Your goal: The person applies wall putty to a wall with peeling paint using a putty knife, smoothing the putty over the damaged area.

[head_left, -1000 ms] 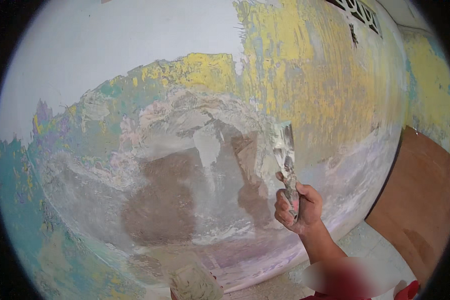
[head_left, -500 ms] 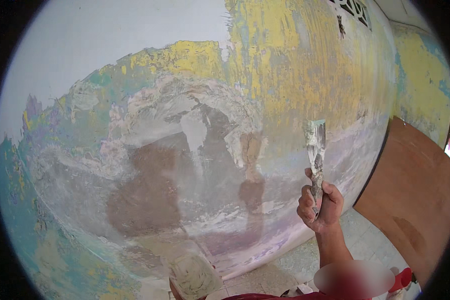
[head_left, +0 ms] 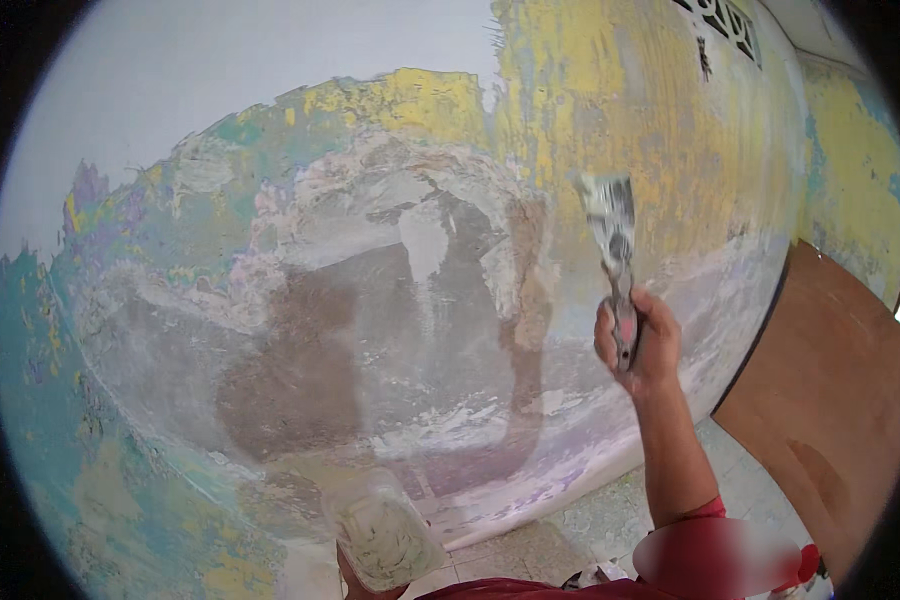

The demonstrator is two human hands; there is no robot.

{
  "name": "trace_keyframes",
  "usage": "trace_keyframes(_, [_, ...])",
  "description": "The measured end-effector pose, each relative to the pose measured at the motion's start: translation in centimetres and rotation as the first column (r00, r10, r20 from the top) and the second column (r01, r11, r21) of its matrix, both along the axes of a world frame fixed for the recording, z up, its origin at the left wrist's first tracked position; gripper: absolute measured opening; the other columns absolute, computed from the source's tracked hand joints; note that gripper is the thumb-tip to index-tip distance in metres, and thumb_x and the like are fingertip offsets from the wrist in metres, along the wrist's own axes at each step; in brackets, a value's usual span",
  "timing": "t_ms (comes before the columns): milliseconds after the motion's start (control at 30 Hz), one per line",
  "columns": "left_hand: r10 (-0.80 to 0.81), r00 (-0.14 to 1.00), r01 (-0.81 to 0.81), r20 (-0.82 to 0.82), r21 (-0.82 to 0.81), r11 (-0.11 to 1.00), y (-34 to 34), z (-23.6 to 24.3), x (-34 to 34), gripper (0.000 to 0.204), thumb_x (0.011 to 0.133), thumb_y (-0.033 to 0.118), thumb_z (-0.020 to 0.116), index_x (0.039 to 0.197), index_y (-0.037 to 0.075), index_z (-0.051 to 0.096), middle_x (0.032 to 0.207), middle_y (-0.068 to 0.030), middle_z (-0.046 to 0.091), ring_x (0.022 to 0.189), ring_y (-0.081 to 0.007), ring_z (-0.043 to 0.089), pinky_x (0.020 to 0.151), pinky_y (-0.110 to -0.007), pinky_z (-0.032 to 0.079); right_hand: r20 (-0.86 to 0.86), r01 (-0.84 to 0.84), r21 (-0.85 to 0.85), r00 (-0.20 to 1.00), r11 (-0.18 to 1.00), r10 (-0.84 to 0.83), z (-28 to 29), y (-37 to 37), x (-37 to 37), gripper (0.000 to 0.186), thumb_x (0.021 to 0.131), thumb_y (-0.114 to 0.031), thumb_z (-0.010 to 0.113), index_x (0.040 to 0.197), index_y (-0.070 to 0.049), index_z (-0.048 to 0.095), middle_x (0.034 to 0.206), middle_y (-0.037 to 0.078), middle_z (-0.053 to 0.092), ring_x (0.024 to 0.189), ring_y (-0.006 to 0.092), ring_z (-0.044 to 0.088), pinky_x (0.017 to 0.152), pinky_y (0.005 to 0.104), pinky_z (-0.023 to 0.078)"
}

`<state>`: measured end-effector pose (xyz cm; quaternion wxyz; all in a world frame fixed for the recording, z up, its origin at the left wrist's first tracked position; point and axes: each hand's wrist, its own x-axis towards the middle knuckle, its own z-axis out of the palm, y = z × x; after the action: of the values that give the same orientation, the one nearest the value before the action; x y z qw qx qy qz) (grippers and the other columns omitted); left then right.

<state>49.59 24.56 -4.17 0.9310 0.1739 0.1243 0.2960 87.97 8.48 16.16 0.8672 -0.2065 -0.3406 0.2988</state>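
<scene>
- Right hand (head_left: 645, 338) closed round a scraper (head_left: 615, 215).
- Near left hand (head_left: 353, 578) under a tub (head_left: 426, 541); cannot tell its grip.
- Wall (head_left: 460, 320): white smears (head_left: 425, 240) done; grey areas seemingly left.

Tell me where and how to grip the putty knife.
Likely best by its narrow handle, coming from below: the putty knife points blade up, its wider blade smeared with pale material, and the right hand wraps the handle.

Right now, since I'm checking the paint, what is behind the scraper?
Behind the scraper is the wall, patchy yellow and grey around its blade. The strip directly covered by the scraper and right hand cannot be seen.
</scene>
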Motion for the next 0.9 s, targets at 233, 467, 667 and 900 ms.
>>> trace_keyframes(233, [0.121,0.993,-0.121,0.009,0.018,0.992,-0.2,0.5,0.7,0.085,0.087,0.073,0.047,0.149,0.015,0.043,0.136,-0.0238,0.054,0.127,-0.0456,0.051,0.102,-0.071,0.039,0.602,0.747,0.101,0.480,0.657,-0.638,9.7,5.7,3.8,0.038,0.101,-0.023,0.054,0.133,-0.003,0.058,0.072,0.008,0.059,0.061,0.0171,0.059,0.051,0.0314,0.047])
trace_keyframes(467, [0.129,0.992,-0.128,-0.014,0.063,0.990,0.2,0.3,1.3,0.084,0.088,0.073,0.044,0.149,0.015,0.043,0.135,-0.0237,0.055,0.125,-0.0463,0.052,0.103,-0.072,0.038,0.723,0.814,0.581,-0.516,0.000,-0.459,10.6,10.5,6.2,0.042,0.098,-0.022,0.058,0.136,-0.005,0.057,0.089,0.017,0.063,0.074,0.0337,0.066,0.066,0.0469,0.054])
trace_keyframes(667, [0.135,0.989,-0.130,0.055,-0.096,0.987,1.9,-0.6,2.0,0.085,0.089,0.073,0.042,0.150,0.013,0.042,0.137,-0.0245,0.054,0.127,-0.0472,0.051,0.104,-0.072,0.037,0.871,0.900,0.432,-0.403,0.048,-0.283,6.9,7.0,3.5,0.038,0.097,-0.023,0.058,0.132,-0.007,0.059,0.093,0.019,0.064,0.078,0.0388,0.066,0.067,0.0491,0.054])
trace_keyframes(900, [0.113,0.993,-0.110,0.027,-0.097,0.989,3.2,-1.5,-0.2,0.084,0.089,0.073,0.043,0.148,0.014,0.044,0.135,-0.0238,0.056,0.125,-0.0460,0.053,0.103,-0.070,0.040,0.855,0.901,0.431,-0.396,0.037,-0.335,13.8,3.2,0.6,0.036,0.097,-0.026,0.056,0.124,-0.003,0.063,0.098,0.025,0.069,0.089,0.0435,0.066,0.080,0.0510,0.052])
